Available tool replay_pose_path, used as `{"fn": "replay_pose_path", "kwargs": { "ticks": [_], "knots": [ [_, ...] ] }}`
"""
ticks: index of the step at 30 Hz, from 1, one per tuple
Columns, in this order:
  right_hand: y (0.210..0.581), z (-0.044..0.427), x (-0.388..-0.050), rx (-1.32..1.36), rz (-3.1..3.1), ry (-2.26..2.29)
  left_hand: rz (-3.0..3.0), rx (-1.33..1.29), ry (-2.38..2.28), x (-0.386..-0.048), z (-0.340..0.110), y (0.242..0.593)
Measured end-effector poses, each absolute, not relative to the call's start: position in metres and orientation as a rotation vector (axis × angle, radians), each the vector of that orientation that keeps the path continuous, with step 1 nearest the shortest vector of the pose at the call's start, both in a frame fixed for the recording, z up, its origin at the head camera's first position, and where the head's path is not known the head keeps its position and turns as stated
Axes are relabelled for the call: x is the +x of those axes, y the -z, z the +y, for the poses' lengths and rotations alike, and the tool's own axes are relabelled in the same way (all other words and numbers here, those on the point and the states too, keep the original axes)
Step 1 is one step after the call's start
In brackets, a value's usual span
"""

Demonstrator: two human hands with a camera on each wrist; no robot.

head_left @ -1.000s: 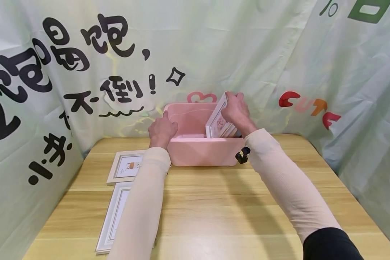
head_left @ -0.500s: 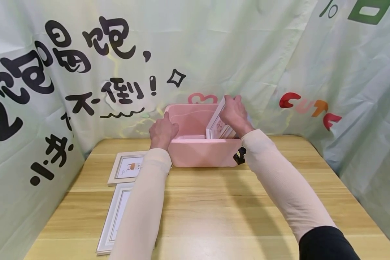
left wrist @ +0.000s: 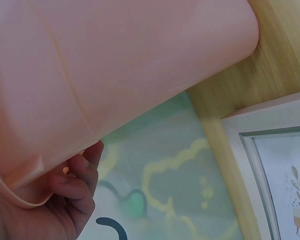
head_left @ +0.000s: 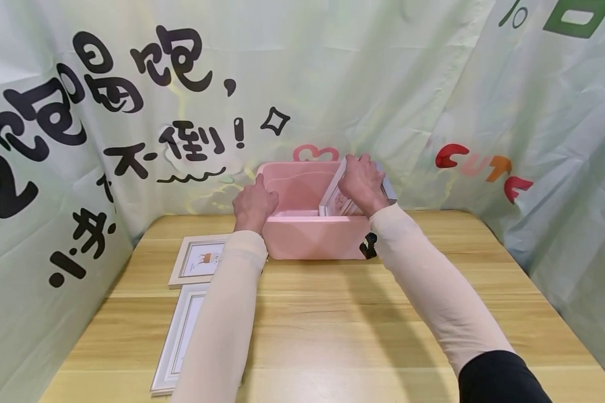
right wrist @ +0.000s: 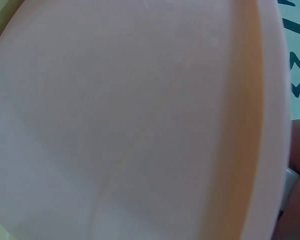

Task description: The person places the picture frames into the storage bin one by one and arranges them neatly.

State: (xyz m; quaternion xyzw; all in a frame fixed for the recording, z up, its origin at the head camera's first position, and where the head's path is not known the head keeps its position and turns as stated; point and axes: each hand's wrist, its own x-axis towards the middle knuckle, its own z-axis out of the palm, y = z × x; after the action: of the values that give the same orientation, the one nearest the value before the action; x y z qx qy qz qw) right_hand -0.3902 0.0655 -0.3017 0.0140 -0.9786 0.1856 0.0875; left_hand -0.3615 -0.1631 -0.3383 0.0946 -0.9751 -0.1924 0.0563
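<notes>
In the head view, a pink bin (head_left: 315, 238) is set at the centre, on the far part of a wooden table (head_left: 333, 330). Its left rim is gripped by the left hand (head_left: 254, 206), with the forefinger laid along the edge. In the right half of the bin a white picture frame (head_left: 335, 204) is propped at a slant, its visible left edge running from lower left to upper right. Its top is gripped by the right hand (head_left: 360, 182), so the frame lies directly below and to the left of that hand; the left hand is set apart from it, across the bin's open part. Which of its sides is longer cannot be told. At lower left, a cake picture (head_left: 199, 260) and a second white frame (head_left: 176, 341) are laid flat, partly hidden by the left sleeve (head_left: 222, 330).

In the left wrist view, the fingers are curled below the bin's rim at lower left; the cake picture is cut off at the right edge.

In the right wrist view, most is filled by the bin's wall. At lower right, a pale edge is pinched between fingers.
</notes>
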Motion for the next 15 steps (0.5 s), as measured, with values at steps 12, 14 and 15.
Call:
{"fn": "replay_pose_path", "kwargs": {
  "ticks": [12, 14, 15],
  "knots": [
    [0.3097, 0.0627, -0.3906, 0.036, -2.897, -0.474, -2.965, 0.288, 0.573, -0.3618, -0.1627, 0.3380],
    [0.3098, 0.0625, -0.3906, 0.035, -2.904, -0.474, -2.963, 0.289, 0.575, -0.3618, -0.1629, 0.3378],
    [0.3100, 0.0625, -0.3907, 0.036, -2.907, -0.471, -2.962, 0.288, 0.576, -0.3617, -0.1630, 0.3377]
  ]
}}
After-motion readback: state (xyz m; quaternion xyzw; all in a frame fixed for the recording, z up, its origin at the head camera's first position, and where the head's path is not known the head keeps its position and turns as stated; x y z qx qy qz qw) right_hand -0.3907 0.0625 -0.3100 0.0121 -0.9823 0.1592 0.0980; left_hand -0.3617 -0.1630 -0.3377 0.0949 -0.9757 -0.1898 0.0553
